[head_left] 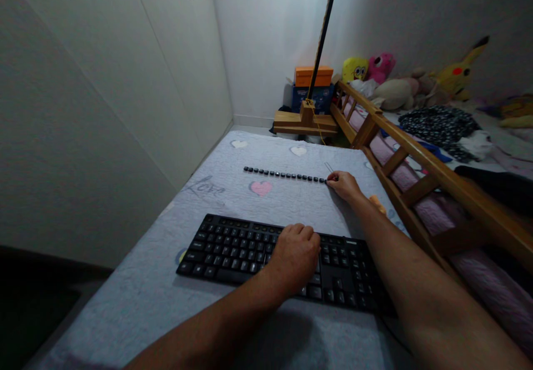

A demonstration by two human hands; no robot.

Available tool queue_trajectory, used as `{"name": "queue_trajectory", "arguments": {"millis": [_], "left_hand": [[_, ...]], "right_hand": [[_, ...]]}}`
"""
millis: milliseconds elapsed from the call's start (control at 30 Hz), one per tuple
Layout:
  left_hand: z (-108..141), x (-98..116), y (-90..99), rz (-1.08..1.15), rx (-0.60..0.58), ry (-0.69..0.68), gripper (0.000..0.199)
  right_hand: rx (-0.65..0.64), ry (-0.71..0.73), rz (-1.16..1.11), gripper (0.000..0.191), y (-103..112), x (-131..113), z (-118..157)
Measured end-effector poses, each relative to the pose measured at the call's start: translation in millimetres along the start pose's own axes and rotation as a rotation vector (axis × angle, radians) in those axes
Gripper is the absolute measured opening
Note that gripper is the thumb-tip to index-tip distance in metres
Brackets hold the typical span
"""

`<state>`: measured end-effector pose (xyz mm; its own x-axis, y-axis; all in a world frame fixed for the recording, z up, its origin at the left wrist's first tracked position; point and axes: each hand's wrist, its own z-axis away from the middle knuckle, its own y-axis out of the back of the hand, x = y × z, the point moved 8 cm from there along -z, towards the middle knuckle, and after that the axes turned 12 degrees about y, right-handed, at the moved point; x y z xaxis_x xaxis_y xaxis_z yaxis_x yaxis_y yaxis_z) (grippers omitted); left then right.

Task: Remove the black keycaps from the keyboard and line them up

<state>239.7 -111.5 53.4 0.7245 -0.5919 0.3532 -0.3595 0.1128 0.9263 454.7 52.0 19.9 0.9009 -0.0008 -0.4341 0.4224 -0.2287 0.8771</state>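
Observation:
A black keyboard [241,250] lies across the bed in front of me. My left hand [295,250] rests on its keys right of the middle, fingers bent over them and the fingertips hidden. Beyond the keyboard, a straight row of several black keycaps [283,175] runs from left to right on the sheet. My right hand [343,185] is at the row's right end, thumb and fingers pinched together by the last keycap. Two thin prongs of a wire keycap puller [329,167] stick out from these fingers; the rest of it is hidden in the hand.
A patterned sheet [166,303] covers the surface. A wooden bed rail [410,150] runs along the right, with plush toys [395,92] behind it. A wooden-based stand [306,120] and an orange box [313,75] are at the far end. White cupboard doors [112,81] line the left.

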Motion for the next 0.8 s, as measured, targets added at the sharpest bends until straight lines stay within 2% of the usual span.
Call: {"name": "queue_trajectory", "arguments": {"millis": [800], "left_hand": [[1.2,-0.9,-2.7,-0.024,0.007,0.001,0.011]], "right_hand": [[-0.007,0.01,-0.014,0.017,0.1,0.6,0.7]]}}
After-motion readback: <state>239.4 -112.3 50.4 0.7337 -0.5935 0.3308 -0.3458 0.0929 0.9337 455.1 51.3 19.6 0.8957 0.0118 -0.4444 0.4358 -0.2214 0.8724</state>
